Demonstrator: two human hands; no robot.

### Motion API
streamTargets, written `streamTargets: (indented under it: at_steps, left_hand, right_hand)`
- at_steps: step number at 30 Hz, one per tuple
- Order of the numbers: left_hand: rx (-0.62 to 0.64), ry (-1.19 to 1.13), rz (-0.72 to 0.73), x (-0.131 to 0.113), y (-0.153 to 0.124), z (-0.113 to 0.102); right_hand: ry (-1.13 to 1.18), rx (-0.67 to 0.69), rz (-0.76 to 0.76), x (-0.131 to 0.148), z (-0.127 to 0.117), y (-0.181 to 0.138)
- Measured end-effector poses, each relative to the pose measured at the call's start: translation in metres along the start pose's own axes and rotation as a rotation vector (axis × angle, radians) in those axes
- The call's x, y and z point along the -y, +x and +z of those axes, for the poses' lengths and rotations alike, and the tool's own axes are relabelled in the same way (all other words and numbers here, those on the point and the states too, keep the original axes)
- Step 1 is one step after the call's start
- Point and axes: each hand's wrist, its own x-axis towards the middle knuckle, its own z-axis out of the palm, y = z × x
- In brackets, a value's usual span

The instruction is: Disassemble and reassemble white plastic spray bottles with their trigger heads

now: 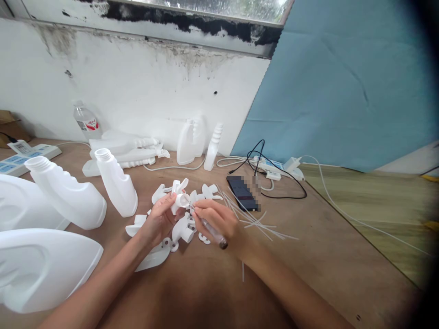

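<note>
My left hand (161, 219) is closed around a white plastic spray-trigger head (179, 200), held just above the brown table (308, 256). My right hand (216, 218) pinches a thin clear pen-like tool (213, 230) with a dark end, its tip touching the trigger head. Under and around both hands lies a heap of several more white trigger heads (187, 230). A bundle of thin clear dip tubes (257, 219) lies just right of my right hand.
Large white plastic bottles (68, 196) lie at the left; more stand by the wall (187, 144). A water bottle (86, 121), a power strip (24, 157), a dark phone (243, 192) with cables and a charger (291, 165) sit further back. Blue sheet at right.
</note>
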Motion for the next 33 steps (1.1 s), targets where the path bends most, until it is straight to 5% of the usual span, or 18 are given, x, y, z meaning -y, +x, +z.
streamTargets:
  at_steps: [2,7,15,19,25,33]
  left_hand:
    - [-0.01,-0.004,0.002,0.0,-0.001,-0.001]
    - [0.018,-0.024,-0.029,-0.004,-0.003,-0.003]
    - [-0.005,-0.09,-0.056,-0.001,-0.002,-0.002]
    - [0.02,-0.09,-0.084,-0.002,-0.003,-0.003]
    - [0.015,-0.03,-0.047,-0.003,-0.001,-0.003]
    - [-0.01,-0.006,0.003,-0.001,-0.005,0.005]
  right_hand:
    - [0.018,0.004,0.005,0.002,0.001,0.0]
    - [0.383,-0.152,0.384,0.002,0.0,0.002]
    - [0.778,-0.325,0.681,0.008,0.008,0.0]
    - [0.815,-0.214,0.669,0.002,-0.001,0.008]
    - [0.383,0.01,0.283,-0.009,-0.015,0.006]
    - [0.43,-0.209,0.383,0.001,-0.004,0.002]
